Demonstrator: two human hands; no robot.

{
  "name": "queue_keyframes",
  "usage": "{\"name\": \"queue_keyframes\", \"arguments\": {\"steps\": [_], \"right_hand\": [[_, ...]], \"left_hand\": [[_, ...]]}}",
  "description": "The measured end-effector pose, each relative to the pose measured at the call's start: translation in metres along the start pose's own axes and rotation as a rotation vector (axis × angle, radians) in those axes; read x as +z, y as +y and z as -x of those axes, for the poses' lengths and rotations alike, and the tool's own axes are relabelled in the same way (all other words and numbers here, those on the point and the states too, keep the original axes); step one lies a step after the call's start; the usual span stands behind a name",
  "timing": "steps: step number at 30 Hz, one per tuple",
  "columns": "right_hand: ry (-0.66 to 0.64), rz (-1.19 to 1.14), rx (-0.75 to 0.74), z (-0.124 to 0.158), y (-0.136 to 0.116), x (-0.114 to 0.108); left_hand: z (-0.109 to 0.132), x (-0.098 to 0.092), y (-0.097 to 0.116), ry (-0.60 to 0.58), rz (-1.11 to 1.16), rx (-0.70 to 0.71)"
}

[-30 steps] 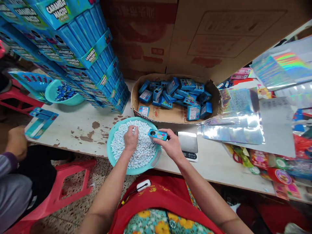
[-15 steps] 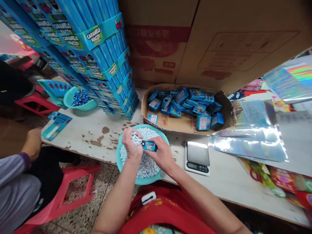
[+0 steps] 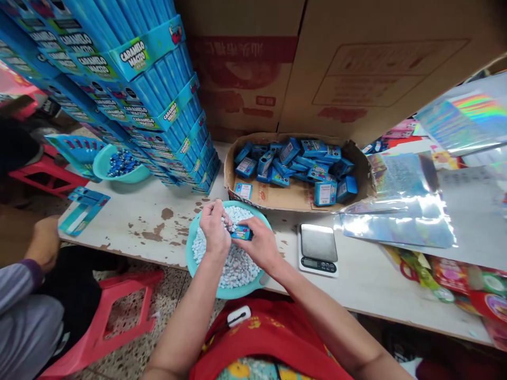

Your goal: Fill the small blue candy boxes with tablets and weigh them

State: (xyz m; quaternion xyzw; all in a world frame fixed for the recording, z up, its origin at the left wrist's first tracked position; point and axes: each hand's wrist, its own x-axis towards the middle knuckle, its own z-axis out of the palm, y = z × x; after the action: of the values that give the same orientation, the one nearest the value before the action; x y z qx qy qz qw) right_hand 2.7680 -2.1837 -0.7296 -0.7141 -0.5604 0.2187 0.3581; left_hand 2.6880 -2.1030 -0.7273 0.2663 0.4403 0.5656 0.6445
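Note:
Over a turquoise basin (image 3: 189, 248) filled with small white candies (image 3: 237, 270), both of my hands meet. My left hand (image 3: 215, 228) is closed round some candies, a few of them showing by the fingertips. In my right hand (image 3: 261, 241) a small blue candy box (image 3: 242, 233) is gripped between thumb and fingers, lying on its side. Its left end is against the fingers of my left hand; the opening there is mostly hidden.
Behind the basin lies a cut-down carton (image 3: 273, 199) with several blue boxes. A small digital scale (image 3: 318, 249) stands to the right, near shiny sheets (image 3: 400, 221). Tall stacked blue display boxes (image 3: 158, 105) rise at left. A co-worker's hand (image 3: 44, 243) is at far left.
My left hand's fingers have curled over the candies, which lay in view in the palm before, and now press at the box's end. The view has shifted slightly.

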Motion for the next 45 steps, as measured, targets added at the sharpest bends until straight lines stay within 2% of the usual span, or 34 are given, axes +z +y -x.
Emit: {"name": "queue_keyframes", "arguments": {"steps": [4,9,13,17,20,23,25,28,29,31,33,36,38,39,41,43,45], "right_hand": [[-0.016,-0.012,-0.030,-0.002,0.002,-0.002],[0.018,-0.136,-0.020,0.002,0.006,-0.010],[0.021,-0.182,0.000,0.006,0.012,-0.010],[0.024,-0.195,0.027,0.006,0.013,-0.005],[0.002,-0.230,0.037,0.007,0.014,-0.007],[0.013,-0.305,0.072,0.010,0.016,-0.019],[0.050,-0.351,0.123,0.015,0.019,-0.031],[0.104,-0.390,0.203,0.026,0.030,-0.055],[0.127,-0.395,0.224,0.031,0.037,-0.064],[0.192,-0.389,0.258,0.043,0.055,-0.082],[0.283,-0.345,0.295,0.055,0.080,-0.100],[0.446,-0.231,0.361,0.074,0.128,-0.120],[0.538,-0.173,0.409,0.084,0.161,-0.128],[0.569,-0.158,0.430,0.087,0.176,-0.130],[0.587,-0.151,0.465,0.093,0.199,-0.133],[0.585,-0.129,0.470,0.098,0.212,-0.135],[0.598,-0.087,0.450,0.104,0.215,-0.140]], "left_hand": [[0.005,0.001,0.006,-0.096,0.028,-0.059],[0.001,-0.001,0.019,-0.099,0.110,-0.077],[0.002,-0.003,0.014,-0.095,0.100,-0.111],[0.012,0.003,0.006,-0.139,0.061,-0.116],[0.015,0.012,0.014,-0.203,0.075,-0.155],[0.008,0.014,0.024,-0.244,0.079,-0.124],[0.000,0.006,0.021,-0.210,-0.036,-0.035],[-0.010,-0.018,-0.003,-0.122,-0.493,0.171],[-0.012,-0.028,-0.014,-0.144,-0.689,0.227],[-0.014,-0.045,-0.035,-0.285,-0.980,0.320],[-0.011,-0.058,-0.048,-0.382,-1.110,0.420],[-0.006,-0.062,-0.052,-0.366,-1.167,0.525],[-0.004,-0.050,-0.050,-0.311,-1.189,0.584],[-0.004,-0.038,-0.050,-0.302,-1.186,0.606],[-0.007,0.000,-0.057,-0.366,-1.143,0.607],[-0.013,0.054,-0.076,-0.550,-1.077,0.547],[-0.020,0.116,-0.107,-0.819,-1.075,0.466]]}}
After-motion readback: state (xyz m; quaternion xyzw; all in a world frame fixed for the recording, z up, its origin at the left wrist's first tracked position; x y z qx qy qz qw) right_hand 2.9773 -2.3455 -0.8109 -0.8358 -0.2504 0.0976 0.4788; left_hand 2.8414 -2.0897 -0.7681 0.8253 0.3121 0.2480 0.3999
